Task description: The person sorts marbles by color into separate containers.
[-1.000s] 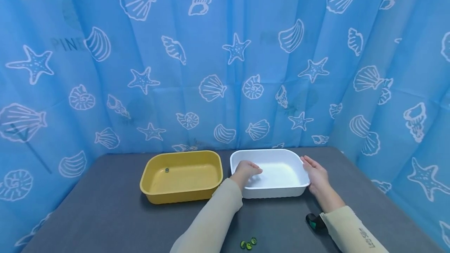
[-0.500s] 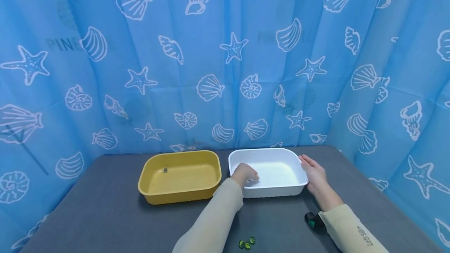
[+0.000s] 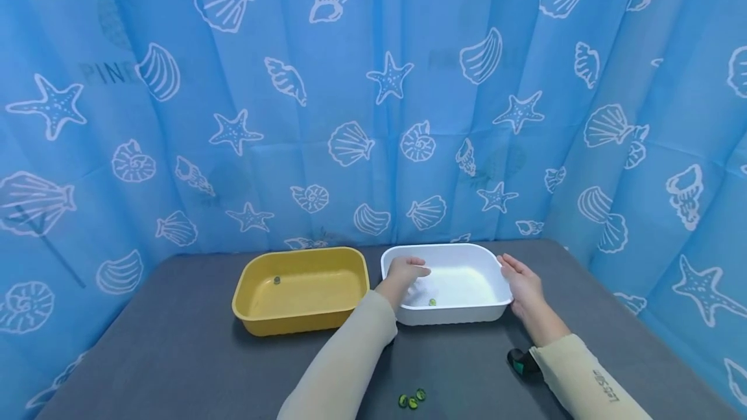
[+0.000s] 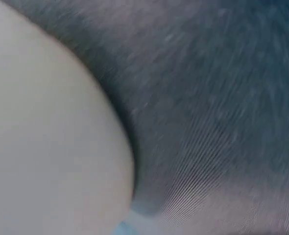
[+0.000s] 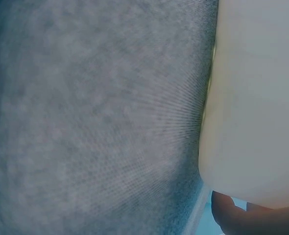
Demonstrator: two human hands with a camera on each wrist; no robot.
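Observation:
A white rectangular tub [image 3: 461, 316] stands at the back right of the table. My left hand [image 3: 405, 272] hangs over its left end, fingers and thumb extended and slightly apart, with nothing seen between them. Inside the tub, near the front wall, lies one small green glass bead [image 3: 432, 302]. At the tub's right end my right hand [image 3: 525, 289] holds the rim; its fingers [image 5: 228, 215] show dark at the bottom of the right wrist view. Between the forearms, three green glass beads [image 3: 413, 402] lie close together on the grey table [image 3: 175, 355].
Left of the white tub stands a yellow tub [image 3: 303, 324] with a small dark round piece [image 3: 277, 280] in it. A black object with a green patch [image 3: 519, 361] is by the right sleeve. Blue shell-print curtain [image 3: 315, 115] hangs behind the table.
My left hand has lifted from low inside the white tub and its fingers have opened. A green bead now shows on the tub floor. The right hand stays at the rim.

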